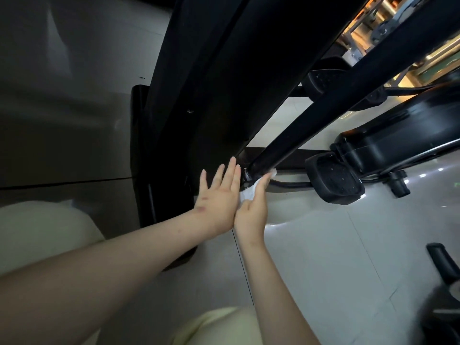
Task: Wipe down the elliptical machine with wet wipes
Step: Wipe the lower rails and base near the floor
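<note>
Over the grey tiled floor (323, 257), my right hand (251, 211) presses the wet wipe (247, 194) to the elliptical machine (211, 95) at its bar (298, 125) foot, left hand (219, 197) flat, spread alongside; I'd wrap and twist firmly round that joint.

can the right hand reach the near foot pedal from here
Probably yes: the foot pedal sits just right of the right hand holding the wipe, only floor and a thin rod between.

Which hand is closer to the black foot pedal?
Right. The right hand holds a wipe against the bar's lower end, just left of the pedal. The left hand is open farther left, fingers by the black cover.
</note>
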